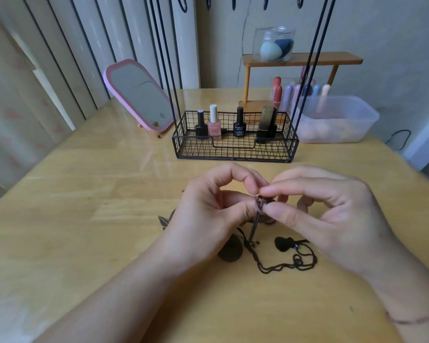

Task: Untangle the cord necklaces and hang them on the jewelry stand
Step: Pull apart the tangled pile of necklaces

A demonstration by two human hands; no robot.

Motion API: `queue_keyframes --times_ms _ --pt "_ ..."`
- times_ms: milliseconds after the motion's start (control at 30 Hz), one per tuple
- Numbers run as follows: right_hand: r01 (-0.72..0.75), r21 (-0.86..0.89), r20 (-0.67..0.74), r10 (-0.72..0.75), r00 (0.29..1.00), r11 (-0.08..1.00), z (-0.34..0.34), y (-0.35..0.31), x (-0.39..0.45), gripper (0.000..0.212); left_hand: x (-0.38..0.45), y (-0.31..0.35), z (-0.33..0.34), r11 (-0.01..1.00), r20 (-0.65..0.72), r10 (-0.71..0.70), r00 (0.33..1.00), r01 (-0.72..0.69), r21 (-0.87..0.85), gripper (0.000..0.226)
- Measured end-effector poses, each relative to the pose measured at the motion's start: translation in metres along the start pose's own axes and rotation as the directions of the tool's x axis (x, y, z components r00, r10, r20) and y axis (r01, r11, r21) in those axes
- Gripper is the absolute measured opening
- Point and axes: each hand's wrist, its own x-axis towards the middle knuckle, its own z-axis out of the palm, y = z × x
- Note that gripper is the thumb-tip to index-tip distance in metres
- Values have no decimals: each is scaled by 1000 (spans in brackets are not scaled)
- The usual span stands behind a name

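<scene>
Both forearms reach in from the near edge over the wooden table (84, 184), a thin cord bracelet (411, 318) round the right wrist. Left hand (208, 206) and right hand (327, 211) meet above the middle of the table, each with its grip pinching the same small knot of the cord necklaces (260, 205) between thumb and forefinger, fingertips nearly touching. From the knot a strand hangs down to the table, where the loose cord loops between the wrists beside a black pendant (284, 243) and a dark round pendant (230, 251); a leaf-shaped piece (163, 221) pokes out to the left of the left hand.

Behind the hands stands the jewelry stand (233, 147), a black wire basket base with thin rods rising past the top of the frame. Four nail polish bottles (214, 125) stand in the basket. To its left leans a pink-framed mirror (139, 95); to its right sits a clear plastic tub (337, 120). Farther back, a small wooden shelf (302, 59) carries a clear jar of makeup sponges (274, 45), with lipsticks (278, 92) below it.
</scene>
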Motion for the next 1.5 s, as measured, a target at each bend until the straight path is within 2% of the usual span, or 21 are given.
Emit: queue_keyframes --times_ms 167,333,400,533,667,733,833,967,1067,1133,1200,1233,1300,1500 --pt "-57 -61 72 62 996 997 -2 3 0 4 0 0 0 995 0 -20 1000 20 96 19" --pt "-66 -187 70 80 994 980 1 8 -1 7 -3 3 0 932 -93 129 987 -88 351 15" --pt "-71 -206 51 84 995 976 2 8 -2 6 -8 8 6 921 -100 112 989 -66 384 13" --pt "-117 -177 5 120 993 977 2 6 -1 6 -9 10 17 852 -140 14 990 61 519 36" --pt "-160 -99 -15 160 987 982 4 6 -1 13 -8 6 16 796 -165 60 985 52 603 37" --pt "-184 -49 -21 184 983 982 4 7 -1 15 -8 6 15 803 -177 75 981 46 594 37" --pt "-196 -13 -22 196 980 980 4 8 -1 15 -8 5 14 840 -175 26 984 74 538 32" --pt "-199 -18 -63 198 978 980 1 12 -1 6 -5 2 9 956 -172 -82 982 126 264 33" --pt "-204 -67 -124 195 973 977 -1 14 -2 3 -3 4 7 986 -177 -111 978 131 106 33" --pt "-165 -112 -154 147 977 980 -3 12 -2 13 -2 6 6 989 -186 -137 973 145 31 33" --pt "-60 -197 -135 34 990 979 -3 7 -2 29 -1 7 6 988 -187 -150 971 154 5 36" --pt "6 -231 -111 -32 993 973 -3 5 -2 30 -1 7 6 988 -182 -147 972 152 12 37" --pt "111 -279 -64 -134 989 954 -2 4 -2 20 -1 7 6 990 -161 -133 978 140 28 38" --pt "126 -420 -19 -148 989 899 0 9 0 13 -3 4 5 990 -111 -126 986 133 56 40"
